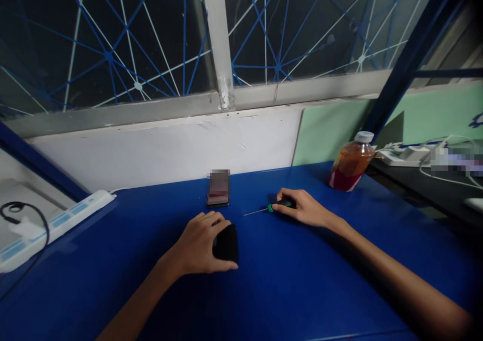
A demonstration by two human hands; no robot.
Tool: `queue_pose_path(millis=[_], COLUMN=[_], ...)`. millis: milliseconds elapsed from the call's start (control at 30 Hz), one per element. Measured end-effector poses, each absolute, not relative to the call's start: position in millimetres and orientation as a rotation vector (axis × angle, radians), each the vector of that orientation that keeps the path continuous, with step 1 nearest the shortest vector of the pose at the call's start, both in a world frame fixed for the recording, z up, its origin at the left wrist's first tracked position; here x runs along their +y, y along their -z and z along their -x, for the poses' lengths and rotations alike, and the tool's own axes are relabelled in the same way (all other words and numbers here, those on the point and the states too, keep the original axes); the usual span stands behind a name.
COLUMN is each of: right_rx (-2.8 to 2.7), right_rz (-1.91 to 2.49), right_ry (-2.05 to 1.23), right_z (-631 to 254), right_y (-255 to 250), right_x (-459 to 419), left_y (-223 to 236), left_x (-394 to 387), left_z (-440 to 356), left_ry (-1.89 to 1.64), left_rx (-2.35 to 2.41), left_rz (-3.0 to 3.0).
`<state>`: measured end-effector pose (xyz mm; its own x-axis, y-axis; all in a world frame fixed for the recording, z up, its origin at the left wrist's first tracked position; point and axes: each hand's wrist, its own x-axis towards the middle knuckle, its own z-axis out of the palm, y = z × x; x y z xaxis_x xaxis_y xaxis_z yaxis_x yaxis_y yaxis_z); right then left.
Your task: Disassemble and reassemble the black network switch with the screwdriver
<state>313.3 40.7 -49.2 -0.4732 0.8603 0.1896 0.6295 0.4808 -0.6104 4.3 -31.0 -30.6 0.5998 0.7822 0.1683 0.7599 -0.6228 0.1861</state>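
Observation:
On the blue table [264, 290], my left hand [202, 243] is wrapped around a small black box-like object [226, 244], thumb along its near side and fingers over its far side. What kind of object it is I cannot make out. To the right, my right hand [302, 207] grips a screwdriver [270, 208] by its dark and green handle. Its thin metal shaft points left, low over the tabletop. A smartphone [219, 190] lies just beyond my left hand, near the wall.
A bottle of amber drink [350, 162] with a white cap stands at the back right. Along the left edge lies a white power strip [60, 225] with a black cable [47, 235]. Blue metal posts rise on both sides. Another power strip [400, 156] and cables sit on the dark surface at right.

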Motion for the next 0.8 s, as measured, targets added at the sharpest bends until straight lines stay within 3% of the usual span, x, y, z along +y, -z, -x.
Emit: queue_pose_path(millis=[167, 500, 800], right_rx=[-2.25, -2.268, -2.292], right_rz=[1.211, 1.112, 1.054], right_ry=[-0.632, -0.565, -0.508], right_z=[-312.3, -291.0, -272.6], right_y=[49.1, 48.1, 52.4], right_x=[39.8, 22.4, 11.3], left_y=[21.7, 6.2, 8.1], left_x=[-26.9, -5.6, -5.3], left_z=[5.3, 40.5, 41.3], left_ry=[-0.352, -0.664, -0.565], left_rx=[1.307, 1.53, 1.57], left_rz=[-2.669, -2.485, -2.348])
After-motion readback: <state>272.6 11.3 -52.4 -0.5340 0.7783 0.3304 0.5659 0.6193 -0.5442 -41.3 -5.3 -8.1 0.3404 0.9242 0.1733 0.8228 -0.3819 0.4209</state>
